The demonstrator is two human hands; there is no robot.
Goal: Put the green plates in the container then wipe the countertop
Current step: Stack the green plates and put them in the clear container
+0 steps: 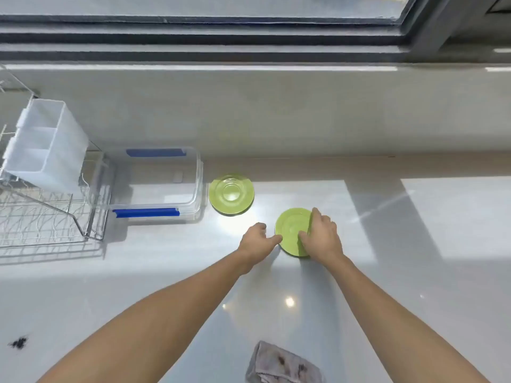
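A person is reaching both bare hands to the nearer of 2 green plates (291, 226) on the white table (414, 244): the right hand (322, 237) is curling over its right edge, and the left hand (258, 240), half open, is touching its left rim. The other green plate (231, 194) is lying just beside a clear container (154, 183), and a stained cloth (282, 364) is lying nearby.

Both hands – left hand (255, 240), right hand (322, 234) – on near green plate (291, 226).
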